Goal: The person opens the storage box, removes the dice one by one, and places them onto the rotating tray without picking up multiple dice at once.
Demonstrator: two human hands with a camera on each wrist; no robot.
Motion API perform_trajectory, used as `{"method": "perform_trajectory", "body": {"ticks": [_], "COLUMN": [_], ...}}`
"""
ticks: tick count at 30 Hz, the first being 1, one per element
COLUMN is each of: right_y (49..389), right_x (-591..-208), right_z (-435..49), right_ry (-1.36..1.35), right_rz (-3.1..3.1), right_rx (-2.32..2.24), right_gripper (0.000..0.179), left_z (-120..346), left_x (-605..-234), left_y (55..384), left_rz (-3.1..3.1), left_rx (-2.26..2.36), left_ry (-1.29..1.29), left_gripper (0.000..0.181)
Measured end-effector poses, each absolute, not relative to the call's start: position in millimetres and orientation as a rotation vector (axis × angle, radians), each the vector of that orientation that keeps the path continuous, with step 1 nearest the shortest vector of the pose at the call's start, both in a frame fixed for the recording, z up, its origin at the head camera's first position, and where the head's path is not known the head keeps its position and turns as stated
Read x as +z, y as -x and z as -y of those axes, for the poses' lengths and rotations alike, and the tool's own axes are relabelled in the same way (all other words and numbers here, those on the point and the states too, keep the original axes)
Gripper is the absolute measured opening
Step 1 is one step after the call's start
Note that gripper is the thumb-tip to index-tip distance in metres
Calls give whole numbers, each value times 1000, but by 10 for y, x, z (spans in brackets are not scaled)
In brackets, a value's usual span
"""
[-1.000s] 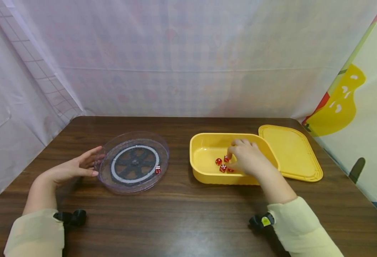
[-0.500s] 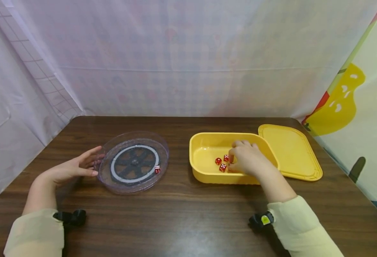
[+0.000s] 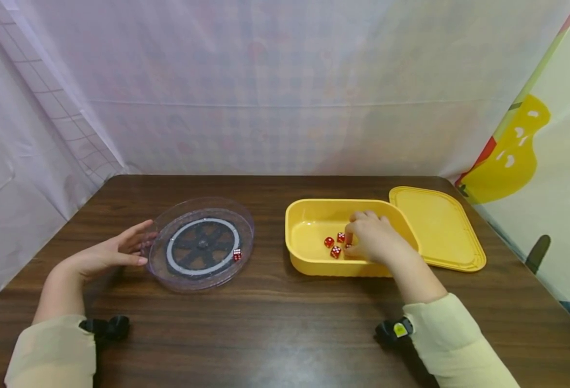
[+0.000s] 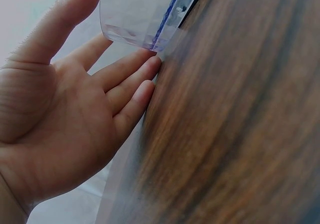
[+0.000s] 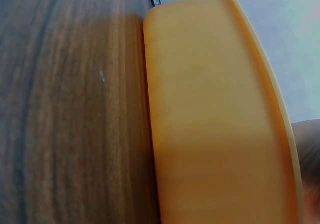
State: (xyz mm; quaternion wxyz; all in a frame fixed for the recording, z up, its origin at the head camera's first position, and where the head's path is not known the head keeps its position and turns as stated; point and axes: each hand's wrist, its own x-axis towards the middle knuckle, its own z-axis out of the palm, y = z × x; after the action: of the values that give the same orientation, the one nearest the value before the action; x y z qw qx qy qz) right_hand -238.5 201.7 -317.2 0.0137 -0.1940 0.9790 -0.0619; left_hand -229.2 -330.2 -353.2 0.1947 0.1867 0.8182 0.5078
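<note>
My left hand [image 3: 102,256], fingers fairly straight and thumb apart, stands at the left side of a clear round plastic dish [image 3: 155,272]. In the left wrist view its fingertips meet the dish's wall. Inside the dish lies a dark spoked disc with a pale ring [image 3: 203,244], and one red die [image 3: 237,254] sits at its right side. My right hand [image 3: 374,237] reaches into a yellow plastic box [image 3: 294,258], its curled thumb and finger around a partly hidden red die [image 3: 348,247]. Several other red dice [image 3: 335,251] lie beside it. In the right wrist view the box wall hides most of that hand.
A yellow lid [image 3: 442,229] lies right of the box, close against it. The brown wooden table [image 3: 246,328] extends in front of both containers. White cloth [image 3: 265,97] hangs behind the table, with a printed sheet [image 3: 556,178] at the right.
The red die by my right thumb now shows between thumb and finger instead of below the thumb. My left hand and the dish hold their places.
</note>
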Motion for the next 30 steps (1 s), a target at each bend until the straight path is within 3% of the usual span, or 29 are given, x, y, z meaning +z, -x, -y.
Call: {"method": "perform_trajectory", "body": {"ticks": [30], "right_y": [2344], "right_x": [-3012], "right_z": [-1968], "right_ry": [697], "right_rz": [-3151], "right_rx": [-179], "right_gripper": [14], "left_z": [3307], "left_x": [-3534], "left_y": [2293], "left_rz": [-2297], "left_rx": [1427], "left_ry": [-524], "left_gripper": [90]}}
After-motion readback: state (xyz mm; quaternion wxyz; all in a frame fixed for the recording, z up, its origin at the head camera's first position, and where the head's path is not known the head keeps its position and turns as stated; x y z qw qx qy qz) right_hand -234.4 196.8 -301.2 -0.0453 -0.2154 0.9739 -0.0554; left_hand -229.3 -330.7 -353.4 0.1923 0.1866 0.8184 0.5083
